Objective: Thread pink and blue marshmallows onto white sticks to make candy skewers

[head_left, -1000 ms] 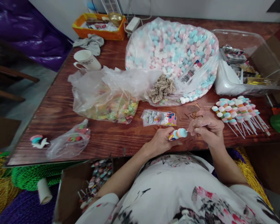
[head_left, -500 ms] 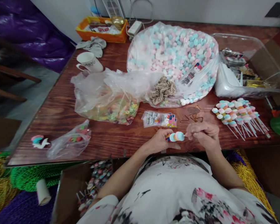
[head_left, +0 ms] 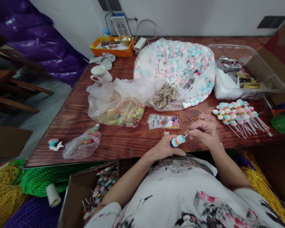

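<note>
Beyond the left hand (head_left: 163, 148), printed packets (head_left: 161, 122)

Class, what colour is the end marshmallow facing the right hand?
The end marshmallow is light blue, shown best in the head view.

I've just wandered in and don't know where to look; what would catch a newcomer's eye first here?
Probably the big clear bag of pink, blue and white pieces, at the back middle of the wooden table. Next, near the front edge, the left hand holds a short pastel stack, and the right hand pinches a thin white stick beside it. To their right lies a colourful cluster of similar stacks on sticks.
</note>
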A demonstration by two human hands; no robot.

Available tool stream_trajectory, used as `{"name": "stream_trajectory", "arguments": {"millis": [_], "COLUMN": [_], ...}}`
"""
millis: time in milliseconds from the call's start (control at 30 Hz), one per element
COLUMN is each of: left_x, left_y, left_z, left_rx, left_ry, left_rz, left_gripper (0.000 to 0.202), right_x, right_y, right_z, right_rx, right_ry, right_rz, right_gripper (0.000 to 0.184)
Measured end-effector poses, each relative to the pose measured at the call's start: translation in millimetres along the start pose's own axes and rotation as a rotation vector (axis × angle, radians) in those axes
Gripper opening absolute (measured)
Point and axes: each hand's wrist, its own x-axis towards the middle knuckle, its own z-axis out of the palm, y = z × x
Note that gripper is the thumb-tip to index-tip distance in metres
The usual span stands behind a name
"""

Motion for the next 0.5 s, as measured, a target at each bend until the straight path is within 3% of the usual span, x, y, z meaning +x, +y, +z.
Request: {"name": "stream_trajectory", "arguments": {"millis": [100,200,333,500], "left_x": [-5,-11,-21,-26], "left_y": [1,1,3,5], "left_z": [4.3,6.9,5.1,0.7], "left_rx": [0.051,0.022,-0.055,-0.091], "left_ry": [0.099,0.080,-0.002,-0.099], "left_rz": [0.086,0.060,-0.112,-0.072], "left_gripper": [0.041,0.042,0.051,0.060], "right_x": [-5,-8,-9,-11], "right_y": [0,1,-2,-14], "right_z": [13,24,19,-2], "right_rx": [-0.007,0.009,0.048,0.083], "right_ry": [0.136,0.173,0.003,-0.079], "right_rz": [0.018,0.025,0.040,-0.043], "right_gripper": [0.009,0.013,0.015,0.013]}}
